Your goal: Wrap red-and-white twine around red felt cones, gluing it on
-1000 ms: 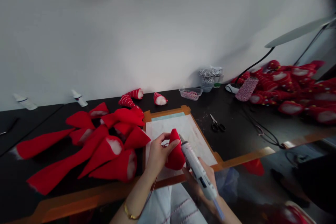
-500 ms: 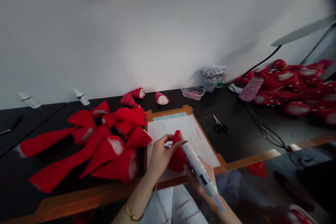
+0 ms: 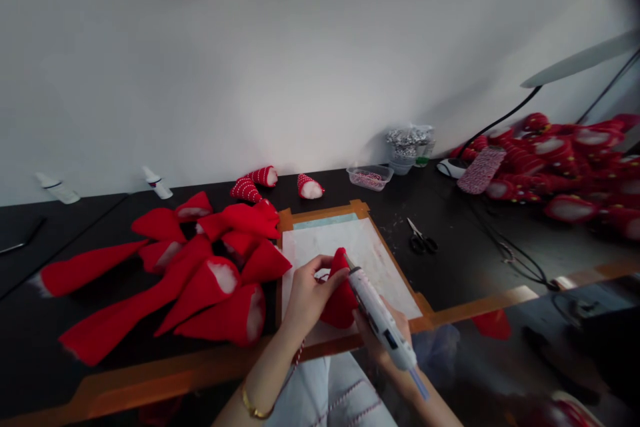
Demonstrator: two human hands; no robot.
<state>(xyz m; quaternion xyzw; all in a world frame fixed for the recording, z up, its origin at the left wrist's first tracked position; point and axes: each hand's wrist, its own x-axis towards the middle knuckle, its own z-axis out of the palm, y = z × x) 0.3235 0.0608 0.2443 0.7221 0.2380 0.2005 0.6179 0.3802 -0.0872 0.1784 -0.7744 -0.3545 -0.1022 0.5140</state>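
Red cone partly behind left hand

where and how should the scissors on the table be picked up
Probably best by the black handles, coming from the near right: the scissors appear to lie flat, blades pointing away toward the wall and slightly left.

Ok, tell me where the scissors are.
In the head view, the scissors lie on the black tabletop, right of the white paper and nearer the person than the clear tray.
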